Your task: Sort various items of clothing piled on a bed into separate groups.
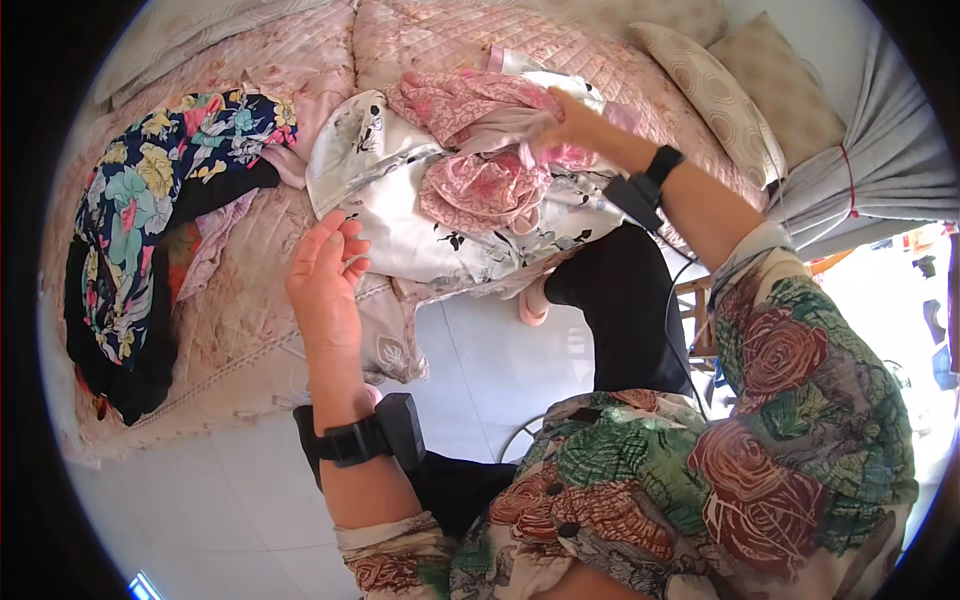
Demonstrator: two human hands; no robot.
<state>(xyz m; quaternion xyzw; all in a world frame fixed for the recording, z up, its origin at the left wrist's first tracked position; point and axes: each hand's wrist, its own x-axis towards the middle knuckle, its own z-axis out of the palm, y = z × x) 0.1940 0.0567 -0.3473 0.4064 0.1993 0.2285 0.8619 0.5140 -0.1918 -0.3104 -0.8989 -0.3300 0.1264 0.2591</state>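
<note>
My left hand [328, 272] hovers at the bed's near edge, palm turned up, with its fingers loosely curled, apart and holding nothing. A white satiny cloth with black floral prints [385, 235] lies just beyond it. On that cloth is a crumpled pink patterned garment [485, 188], bunched in folds. My right hand [572, 130] reaches in from the right and grips the garment's right side; folds partly hide its fingers.
Dark floral clothing [140, 195] and black fabric [150, 385] hang over the bed's left side. A pink quilted bedspread [260, 310] covers the bed. Cushions [700, 90] lie at the far right, beside a tied grey curtain [890, 170]. Pale floor tiles [465, 360] show below.
</note>
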